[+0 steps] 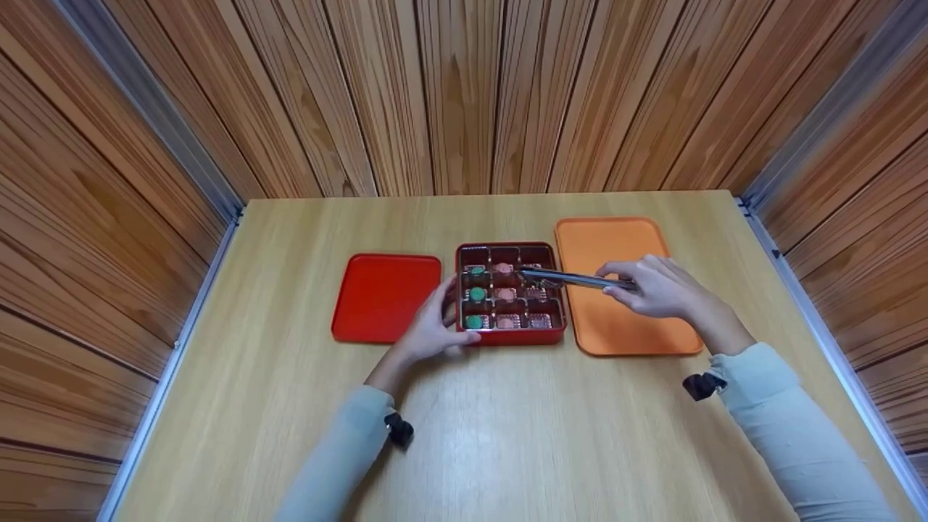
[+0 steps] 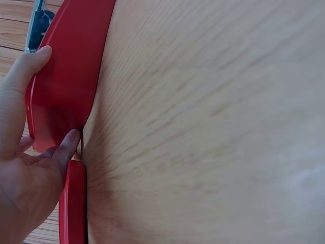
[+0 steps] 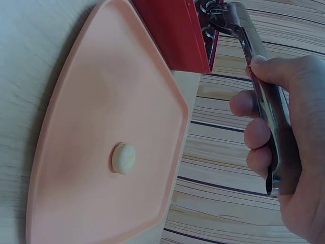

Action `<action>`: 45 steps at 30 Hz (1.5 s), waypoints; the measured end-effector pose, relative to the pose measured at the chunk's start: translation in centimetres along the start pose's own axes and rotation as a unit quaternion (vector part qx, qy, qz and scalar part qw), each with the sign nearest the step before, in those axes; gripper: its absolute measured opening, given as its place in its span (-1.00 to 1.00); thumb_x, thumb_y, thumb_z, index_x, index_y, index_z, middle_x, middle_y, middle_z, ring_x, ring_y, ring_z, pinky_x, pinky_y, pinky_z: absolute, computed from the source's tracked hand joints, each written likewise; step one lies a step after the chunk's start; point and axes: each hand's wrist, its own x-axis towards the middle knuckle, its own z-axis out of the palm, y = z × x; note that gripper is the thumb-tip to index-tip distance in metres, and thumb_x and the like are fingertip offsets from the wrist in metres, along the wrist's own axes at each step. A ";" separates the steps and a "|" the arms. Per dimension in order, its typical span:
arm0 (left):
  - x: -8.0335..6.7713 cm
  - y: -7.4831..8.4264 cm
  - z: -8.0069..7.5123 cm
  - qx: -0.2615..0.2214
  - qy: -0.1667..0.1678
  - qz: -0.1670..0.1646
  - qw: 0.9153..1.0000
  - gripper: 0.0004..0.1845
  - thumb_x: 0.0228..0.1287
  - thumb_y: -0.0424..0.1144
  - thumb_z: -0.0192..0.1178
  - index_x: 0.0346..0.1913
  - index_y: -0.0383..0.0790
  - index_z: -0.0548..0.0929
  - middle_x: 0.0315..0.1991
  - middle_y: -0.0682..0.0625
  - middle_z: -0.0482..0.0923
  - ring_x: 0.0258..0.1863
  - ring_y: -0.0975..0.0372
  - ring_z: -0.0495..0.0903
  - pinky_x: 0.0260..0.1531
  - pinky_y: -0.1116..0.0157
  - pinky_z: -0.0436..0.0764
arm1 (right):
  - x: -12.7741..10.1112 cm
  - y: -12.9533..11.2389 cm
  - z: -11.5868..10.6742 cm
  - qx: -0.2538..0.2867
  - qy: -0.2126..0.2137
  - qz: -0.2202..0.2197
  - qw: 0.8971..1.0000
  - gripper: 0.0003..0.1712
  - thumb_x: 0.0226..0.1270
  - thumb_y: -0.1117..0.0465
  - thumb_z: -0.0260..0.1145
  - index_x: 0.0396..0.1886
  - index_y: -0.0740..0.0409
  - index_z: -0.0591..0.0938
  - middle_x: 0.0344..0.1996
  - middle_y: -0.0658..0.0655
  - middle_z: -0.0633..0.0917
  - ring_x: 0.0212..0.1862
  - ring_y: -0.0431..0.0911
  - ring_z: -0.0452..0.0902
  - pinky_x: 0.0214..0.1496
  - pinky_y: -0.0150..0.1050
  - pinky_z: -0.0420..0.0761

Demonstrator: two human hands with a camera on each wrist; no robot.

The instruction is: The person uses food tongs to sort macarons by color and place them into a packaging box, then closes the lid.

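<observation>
Right hand (image 1: 656, 288), centre right of the head view, grips metal tongs (image 1: 573, 278), fingers curled round them, tips over the red box (image 1: 511, 335) at frame centre. Left hand (image 1: 435, 330) rests fingers relaxed against the box's left wall. Red lid (image 1: 384, 296) lies just left, orange tray (image 1: 616, 246) just right. Only the right wrist view shows a small pale round piece (image 3: 123, 157) on the tray. What the tong tips hold is hard to make out; box contents are tiny.

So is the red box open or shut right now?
Open. The red box shows its compartments and sweets from above, and its red lid lies flat on the table to its left.
</observation>
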 end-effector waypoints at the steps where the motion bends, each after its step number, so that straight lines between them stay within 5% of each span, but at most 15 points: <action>1: 0.0 0.0 0.0 0.002 0.001 -0.002 1.000 0.31 0.26 -0.29 0.69 0.87 0.00 -0.01 0.85 -0.14 0.06 0.82 -0.09 0.20 0.76 -0.02 0.41 | 0.0 0.0 0.0 0.002 0.000 0.000 1.000 -0.73 0.66 0.14 0.43 0.21 0.08 0.78 -0.58 -0.06 0.56 -0.65 -0.25 0.26 -0.58 -0.38 0.22; 20: 0.1 -0.2 0.1 -0.010 -0.001 0.007 1.000 0.31 0.24 -0.37 0.67 0.87 -0.06 -0.01 0.83 -0.18 0.14 0.81 -0.09 0.25 0.76 -0.01 0.39 | -0.5 0.4 0.0 0.011 0.006 0.018 1.000 -0.64 0.68 0.04 0.40 0.28 0.09 0.76 -0.64 -0.11 0.43 -0.69 -0.25 0.21 -0.59 -0.39 0.18; 28: 0.1 -0.3 0.0 -0.013 -0.003 0.014 1.000 0.31 0.24 -0.39 0.67 0.87 -0.10 -0.02 0.81 -0.22 0.17 0.80 -0.11 0.25 0.75 -0.03 0.41 | -1.7 1.4 -0.6 0.016 0.001 0.029 0.999 -0.59 0.67 0.06 0.42 0.35 0.12 0.71 -0.52 -0.08 0.68 -0.65 -0.24 0.31 -0.58 -0.38 0.22; 37: 0.1 -0.3 -0.1 -0.001 0.002 0.014 1.000 0.32 0.24 -0.31 0.69 0.87 -0.06 -0.01 0.81 -0.18 0.18 0.81 -0.08 0.23 0.77 -0.01 0.40 | -3.3 2.9 -1.3 -0.007 0.023 0.023 0.999 -0.55 0.63 0.06 0.46 0.35 0.17 0.72 -0.64 -0.12 0.45 -0.70 -0.28 0.20 -0.61 -0.40 0.17; 45: 0.1 -0.3 -0.1 -0.007 -0.001 0.012 1.000 0.30 0.26 -0.29 0.69 0.87 -0.06 -0.01 0.82 -0.19 0.14 0.82 -0.11 0.21 0.76 -0.04 0.39 | -5.0 4.4 -1.6 -0.035 0.045 0.017 0.998 -0.59 0.60 0.06 0.49 0.28 0.16 0.75 -0.60 -0.11 0.50 -0.67 -0.35 0.17 -0.59 -0.39 0.17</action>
